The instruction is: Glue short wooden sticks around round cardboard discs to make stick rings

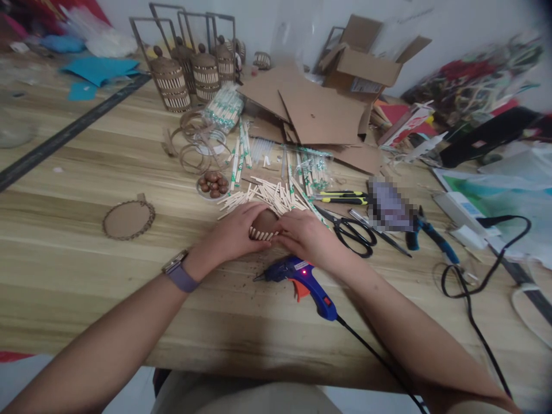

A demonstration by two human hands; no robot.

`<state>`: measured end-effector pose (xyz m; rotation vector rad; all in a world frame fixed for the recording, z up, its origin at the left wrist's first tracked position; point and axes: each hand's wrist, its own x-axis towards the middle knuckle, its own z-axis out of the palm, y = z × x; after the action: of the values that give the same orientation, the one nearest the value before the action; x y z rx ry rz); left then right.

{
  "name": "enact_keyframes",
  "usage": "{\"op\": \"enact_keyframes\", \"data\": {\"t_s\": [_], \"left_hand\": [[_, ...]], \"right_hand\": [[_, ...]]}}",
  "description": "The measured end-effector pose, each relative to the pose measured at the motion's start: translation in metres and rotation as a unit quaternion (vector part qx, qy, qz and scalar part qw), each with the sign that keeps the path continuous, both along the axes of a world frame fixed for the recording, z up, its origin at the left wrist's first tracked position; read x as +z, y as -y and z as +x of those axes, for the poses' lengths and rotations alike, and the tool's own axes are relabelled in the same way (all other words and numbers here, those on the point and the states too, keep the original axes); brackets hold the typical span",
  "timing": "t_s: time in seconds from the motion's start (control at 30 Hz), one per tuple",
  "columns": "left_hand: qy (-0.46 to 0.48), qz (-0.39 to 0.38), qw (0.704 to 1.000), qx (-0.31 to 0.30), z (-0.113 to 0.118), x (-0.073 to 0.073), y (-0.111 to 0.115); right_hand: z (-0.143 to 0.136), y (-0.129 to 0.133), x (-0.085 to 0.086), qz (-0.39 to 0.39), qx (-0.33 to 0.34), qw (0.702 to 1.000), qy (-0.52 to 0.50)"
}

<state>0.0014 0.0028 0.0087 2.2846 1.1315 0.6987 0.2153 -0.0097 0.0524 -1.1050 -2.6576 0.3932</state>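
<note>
Between my two hands is a small round cardboard piece (264,223) with short pale sticks standing along its near edge. My left hand (239,230), with a watch on its wrist, curls around the left side of it. My right hand (304,233) pinches the right side, its fingertips by the sticks. Just below my hands a blue glue gun (297,273) lies on the table with its red light lit. Right behind my hands is a pile of cut wooden sticks (276,192). The underside of the held piece is hidden by my fingers.
A dish of brown beads (213,185) and coiled strips (190,141) stand behind left; a rope-edged cardboard disc (128,219) lies left. Scissors (356,234), pliers (435,236) and a black cable (379,359) are right. Finished lanterns (172,83) and cardboard sheets (321,109) are at the back.
</note>
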Motion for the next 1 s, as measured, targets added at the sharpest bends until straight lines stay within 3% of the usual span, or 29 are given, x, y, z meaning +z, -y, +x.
{"op": "enact_keyframes", "data": {"t_s": [0.77, 0.9, 1.0], "left_hand": [[0.015, -0.008, 1.000, 0.005, 0.000, -0.002, -0.003], [0.028, -0.014, 1.000, -0.003, -0.004, -0.005, -0.001], [0.041, -0.027, 0.999, -0.005, -0.007, -0.006, 0.001]], "right_hand": [[-0.001, -0.001, -0.009, 0.038, 0.012, 0.999, 0.005], [0.001, 0.000, 0.003, 0.002, 0.003, 1.000, -0.027], [0.008, 0.009, 0.024, -0.033, -0.072, 0.996, -0.043]]}}
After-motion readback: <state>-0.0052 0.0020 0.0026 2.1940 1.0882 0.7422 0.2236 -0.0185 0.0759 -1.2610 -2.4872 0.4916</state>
